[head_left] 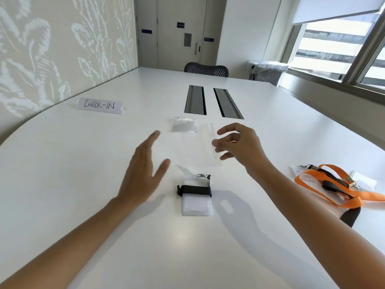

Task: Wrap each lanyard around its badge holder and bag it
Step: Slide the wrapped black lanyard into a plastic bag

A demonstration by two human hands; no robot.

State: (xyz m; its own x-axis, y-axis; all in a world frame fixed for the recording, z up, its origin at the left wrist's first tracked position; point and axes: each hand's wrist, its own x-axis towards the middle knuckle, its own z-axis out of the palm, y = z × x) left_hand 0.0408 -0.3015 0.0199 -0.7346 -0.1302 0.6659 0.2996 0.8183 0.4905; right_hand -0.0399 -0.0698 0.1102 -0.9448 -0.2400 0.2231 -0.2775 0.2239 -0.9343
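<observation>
Right hand [237, 144]: raised over the table [83, 163], thumb and fingertips pinching the zip edge of a clear bag [198, 149]; other fingers loosely curled.
Clear bag: held off the table, hanging leftward from the pinch, nothing inside it.
Left hand [145, 170]: wide, fingers straight and spread, holding nothing; just left of the held bag, thumb near its lower corner. Cannot tell if they touch.
Badge holder [196, 203]: white, flat on the table near the person, below both hands.
Black lanyard [195, 190]: wound in a band across the badge holder's upper part; metal clip [203, 176] lying at its top edge.
Second bag [183, 125]: clear, flat on the table beyond the hands.
Orange lanyard [333, 182]: loose at the right edge of the table, unwrapped, lying over white card pieces, well apart from the wrapped holder.
Sign [99, 105]: folded paper, handwritten "CHECK-IN", far left.
Table slots [194, 100]: two dark openings mid-table.
Chair [206, 69]: dark mesh back, at the far end.
</observation>
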